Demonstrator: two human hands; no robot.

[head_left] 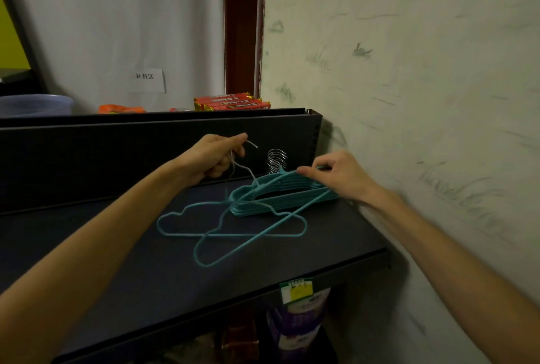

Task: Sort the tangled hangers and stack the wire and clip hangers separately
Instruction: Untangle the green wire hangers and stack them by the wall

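Note:
A stack of teal wire hangers [280, 198] lies on the dark shelf [146, 276] near the wall, its silver hooks [276, 160] bunched at the back. Two loose teal hangers [204, 235] lie crossed in front of the stack, one slanting up onto it. My left hand [217, 157] grips the silver hooks of these loose hangers, raised above the shelf. My right hand [342, 175] pinches the upper end of the slanting hanger at the stack's right side. No clip hangers are visible.
A black back panel [117, 153] rises behind the shelf. The painted wall [409, 100] runs close along the right. Red snack packs [233, 103] and a bluish basin [35, 105] sit beyond the panel. A price tag [296, 290] hangs on the shelf's front edge.

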